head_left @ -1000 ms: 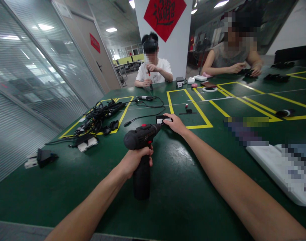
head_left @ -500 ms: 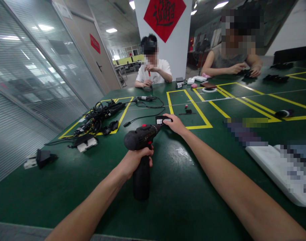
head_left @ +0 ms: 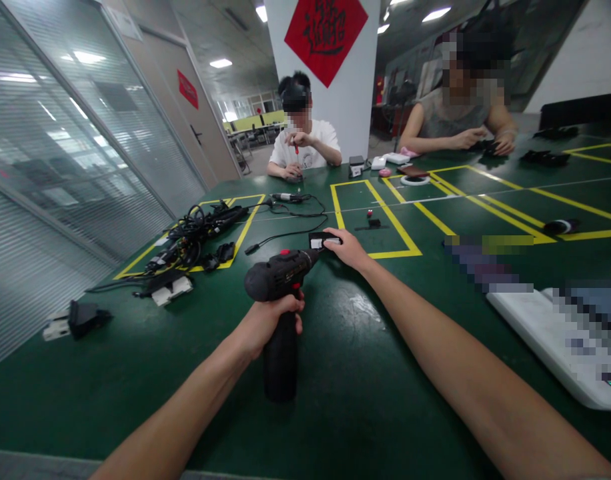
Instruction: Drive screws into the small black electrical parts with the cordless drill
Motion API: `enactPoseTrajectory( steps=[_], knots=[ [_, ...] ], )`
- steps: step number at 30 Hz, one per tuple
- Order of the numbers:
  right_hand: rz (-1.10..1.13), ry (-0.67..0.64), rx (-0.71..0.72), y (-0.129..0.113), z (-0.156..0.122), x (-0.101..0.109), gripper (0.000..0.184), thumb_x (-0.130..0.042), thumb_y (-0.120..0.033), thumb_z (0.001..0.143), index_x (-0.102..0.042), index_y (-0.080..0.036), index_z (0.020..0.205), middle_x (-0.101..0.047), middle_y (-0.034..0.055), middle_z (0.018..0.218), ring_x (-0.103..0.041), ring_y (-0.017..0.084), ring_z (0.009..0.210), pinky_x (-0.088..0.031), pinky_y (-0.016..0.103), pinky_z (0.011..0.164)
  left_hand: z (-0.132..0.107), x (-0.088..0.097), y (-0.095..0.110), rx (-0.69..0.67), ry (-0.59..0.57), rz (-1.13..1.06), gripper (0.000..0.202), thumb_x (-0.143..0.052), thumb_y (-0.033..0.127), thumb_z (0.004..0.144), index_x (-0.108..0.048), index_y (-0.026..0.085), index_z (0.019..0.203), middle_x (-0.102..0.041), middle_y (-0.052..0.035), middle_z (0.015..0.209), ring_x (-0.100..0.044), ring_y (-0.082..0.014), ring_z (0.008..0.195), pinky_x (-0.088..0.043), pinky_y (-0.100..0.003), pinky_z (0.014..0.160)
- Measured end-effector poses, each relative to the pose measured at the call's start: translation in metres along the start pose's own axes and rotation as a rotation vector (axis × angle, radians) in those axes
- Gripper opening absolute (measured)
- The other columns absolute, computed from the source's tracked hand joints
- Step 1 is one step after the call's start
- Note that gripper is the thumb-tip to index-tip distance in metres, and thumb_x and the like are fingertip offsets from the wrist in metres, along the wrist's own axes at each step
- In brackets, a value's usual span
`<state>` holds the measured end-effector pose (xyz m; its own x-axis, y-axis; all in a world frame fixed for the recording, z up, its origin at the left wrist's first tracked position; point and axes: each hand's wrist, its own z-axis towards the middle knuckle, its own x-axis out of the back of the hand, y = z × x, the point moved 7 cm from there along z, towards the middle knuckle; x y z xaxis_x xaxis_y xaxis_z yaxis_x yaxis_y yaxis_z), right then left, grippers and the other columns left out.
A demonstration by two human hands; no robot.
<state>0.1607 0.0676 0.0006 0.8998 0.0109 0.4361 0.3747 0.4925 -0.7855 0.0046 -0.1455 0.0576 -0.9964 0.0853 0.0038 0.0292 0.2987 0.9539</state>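
Observation:
My left hand (head_left: 278, 315) is wrapped round the grip of a black cordless drill (head_left: 273, 277) with red buttons. The drill points away and to the right, its battery end low over the green table. Its chuck reaches a small black case with a white label (head_left: 316, 241); whether the tip touches the case cannot be made out. My right hand (head_left: 346, 247) holds that case from its right side, fingers over the top edge. The hand hides the case's right end.
Tangled black cables (head_left: 200, 230) lie at the left, with black-and-white parts (head_left: 171, 288) nearer. A thin cable (head_left: 285, 230) runs behind the case. A white device (head_left: 540, 340) lies at the right. Two people (head_left: 305, 140) work across the green table (head_left: 365, 400).
The whole view has shifted slightly to the left. Both hands, the drill and the case keep nearly the same places relative to each other.

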Motion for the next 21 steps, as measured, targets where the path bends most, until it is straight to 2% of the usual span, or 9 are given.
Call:
enactPoseTrajectory(
  steps=[6, 12, 21],
  knots=[
    [-0.011, -0.004, 0.012, 0.0005, 0.0011, -0.0007, 0.043, -0.06, -0.032, 0.08, -0.066, -0.017, 0.121, -0.063, 0.0082, 0.11, -0.061, 0.022, 0.1, -0.045, 0.035, 0.096, -0.0009, 0.0003, 0.0015, -0.013, 0.013, 0.018, 0.017, -0.062, 0.022, 0.066, -0.057, 0.013, 0.079, -0.057, 0.0007, 0.068, -0.055, -0.01, 0.048, -0.038, -0.023, 0.051],
    [-0.021, -0.003, 0.004, 0.0021, 0.0009, -0.0006, 0.041, -0.06, -0.033, 0.081, -0.066, -0.022, 0.12, -0.063, 0.0053, 0.111, -0.061, 0.021, 0.099, -0.045, 0.035, 0.095, -0.0013, 0.0014, 0.0007, -0.007, 0.018, 0.013, 0.017, -0.062, 0.023, 0.065, -0.057, 0.014, 0.079, -0.058, 0.0002, 0.068, -0.055, -0.0107, 0.048, -0.039, -0.024, 0.052],
    [-0.013, 0.003, 0.008, -0.0002, -0.0005, 0.0004, 0.041, -0.06, -0.033, 0.081, -0.066, -0.022, 0.119, -0.063, 0.006, 0.115, -0.06, 0.023, 0.104, -0.044, 0.037, 0.099, -0.0018, -0.0001, 0.0009, -0.012, 0.016, 0.007, 0.018, -0.062, 0.023, 0.065, -0.059, 0.014, 0.08, -0.059, -0.0004, 0.063, -0.054, -0.011, 0.047, -0.038, -0.024, 0.052]
  ],
)
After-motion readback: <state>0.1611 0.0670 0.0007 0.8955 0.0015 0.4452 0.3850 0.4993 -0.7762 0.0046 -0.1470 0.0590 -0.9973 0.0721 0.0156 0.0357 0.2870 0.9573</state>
